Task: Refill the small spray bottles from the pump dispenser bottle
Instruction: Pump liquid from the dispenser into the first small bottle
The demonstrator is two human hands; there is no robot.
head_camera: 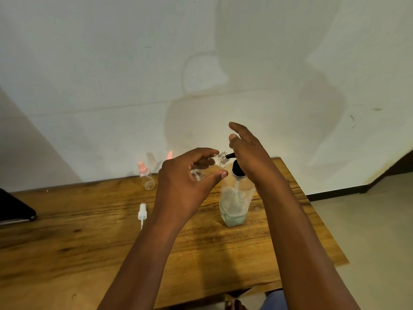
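My left hand (185, 177) grips a small clear spray bottle (220, 159) with its cap off, tilted so its open neck meets the black pump nozzle. The pump dispenser bottle (234, 202) stands upright on the wooden table (89, 231), clear, with a little pale green liquid at its bottom. My right hand (248, 153) rests palm-down on the black pump head, fingers straight. A white spray cap (142, 213) with its tube lies on the table left of my left forearm.
A second small clear bottle with a pink cap (145, 175) stands at the table's far edge by the white wall. A pink cap tip (169, 155) shows behind my left hand. A dark flat object (13, 208) sits at the left edge.
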